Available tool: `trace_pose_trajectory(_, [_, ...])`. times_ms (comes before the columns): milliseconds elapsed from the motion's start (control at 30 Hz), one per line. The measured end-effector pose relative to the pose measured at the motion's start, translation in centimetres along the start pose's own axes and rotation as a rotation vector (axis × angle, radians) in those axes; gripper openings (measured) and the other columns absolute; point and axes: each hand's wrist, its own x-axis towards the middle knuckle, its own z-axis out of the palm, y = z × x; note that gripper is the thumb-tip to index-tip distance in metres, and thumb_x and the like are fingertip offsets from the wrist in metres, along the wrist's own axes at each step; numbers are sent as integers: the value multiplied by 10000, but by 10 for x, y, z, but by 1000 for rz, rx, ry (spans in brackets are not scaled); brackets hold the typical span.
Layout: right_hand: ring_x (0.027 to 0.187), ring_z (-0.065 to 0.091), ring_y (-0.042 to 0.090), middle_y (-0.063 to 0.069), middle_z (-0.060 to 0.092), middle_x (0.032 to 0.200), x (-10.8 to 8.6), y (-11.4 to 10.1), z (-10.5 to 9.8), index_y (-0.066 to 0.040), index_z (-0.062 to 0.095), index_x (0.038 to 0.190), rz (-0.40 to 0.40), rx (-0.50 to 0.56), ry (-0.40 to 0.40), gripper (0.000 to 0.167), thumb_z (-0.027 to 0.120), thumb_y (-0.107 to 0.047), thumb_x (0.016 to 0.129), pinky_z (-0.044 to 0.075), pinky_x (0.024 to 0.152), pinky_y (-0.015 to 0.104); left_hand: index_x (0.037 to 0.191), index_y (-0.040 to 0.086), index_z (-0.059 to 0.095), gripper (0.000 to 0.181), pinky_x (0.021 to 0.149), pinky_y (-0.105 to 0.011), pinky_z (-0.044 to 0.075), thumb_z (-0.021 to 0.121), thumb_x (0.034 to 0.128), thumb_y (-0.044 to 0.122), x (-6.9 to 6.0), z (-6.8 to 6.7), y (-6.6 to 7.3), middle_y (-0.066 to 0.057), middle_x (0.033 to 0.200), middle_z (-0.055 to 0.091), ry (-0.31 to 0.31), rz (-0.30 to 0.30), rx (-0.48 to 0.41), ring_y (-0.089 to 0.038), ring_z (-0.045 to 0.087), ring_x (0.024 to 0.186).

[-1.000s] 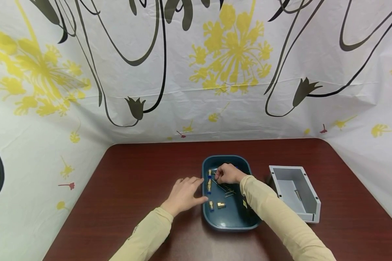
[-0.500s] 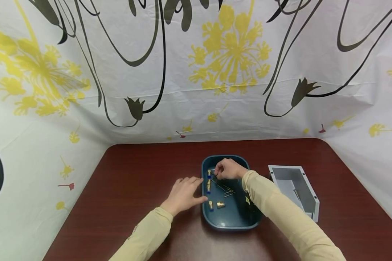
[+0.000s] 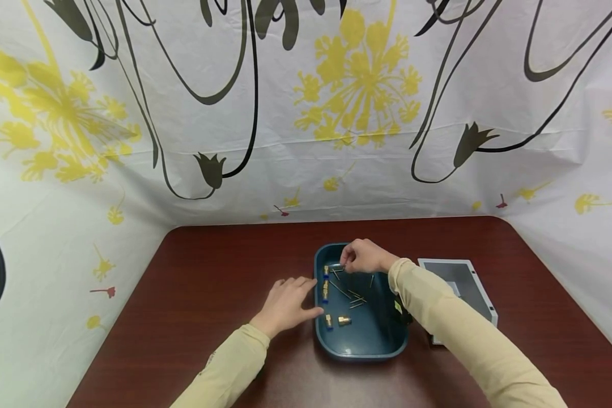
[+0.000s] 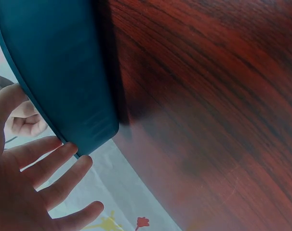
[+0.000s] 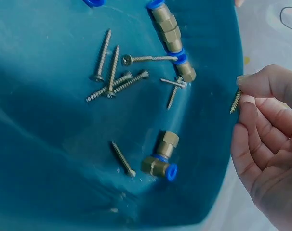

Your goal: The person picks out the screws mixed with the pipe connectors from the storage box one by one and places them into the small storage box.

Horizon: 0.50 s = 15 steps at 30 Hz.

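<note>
My right hand (image 3: 365,257) is over the far end of a blue plastic tray (image 3: 359,357). Its thumb and index finger pinch a small screw (image 5: 236,100), tip pointing outward, in the right wrist view. Several loose screws (image 5: 104,53) lie on the tray floor, some crossing each other. Brass push-in fittings (image 5: 172,34) with blue collars lie among them, several along the tray's left side. My left hand (image 3: 287,305) is at the tray's left side with its fingers spread. Its fingertips (image 4: 69,147) touch the rim in the left wrist view.
A grey open box (image 3: 481,294) stands right of the tray, partly covered by my right sleeve (image 3: 459,306). Both containers rest on a dark red wooden table (image 3: 224,266). A patterned cloth (image 3: 296,141) hangs behind the table.
My right hand has risen and shifted right within the tray, with a screw now visible in its pinch. The right forearm covers more of the grey box. My left hand stays put.
</note>
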Motion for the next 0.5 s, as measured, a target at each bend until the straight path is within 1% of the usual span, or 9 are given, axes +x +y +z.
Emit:
trace_pose_trajectory(200, [642,531,131,-11,574,742,-7,1,-12,0,629,873,-11,-5,16,103,605,-17,774,455,607,281,1239,117,515,621,857,-459,366,606,762,505,0,0,0,-39,1154,548,-9,-5,-6,-217,506,1032])
trace_pose_trajectory(367, [629,538,139,1,579,732,-15,3,-21,-13,624,866,-2,-5,14,98,582,-2,778,450,596,287,1235,114,519,623,853,-459,369,607,759,506,0,-1,1,-41,1149,551,-8,-5,-2,-222,507,1034])
trace_pose_trajectory(500, [651,537,138,7,582,741,-22,6,-28,-17,624,872,9,-11,12,110,576,-6,774,446,605,290,1236,116,518,622,858,-463,365,610,758,502,-1,-1,1,-43,1152,550,-11,-13,3,-226,503,1040])
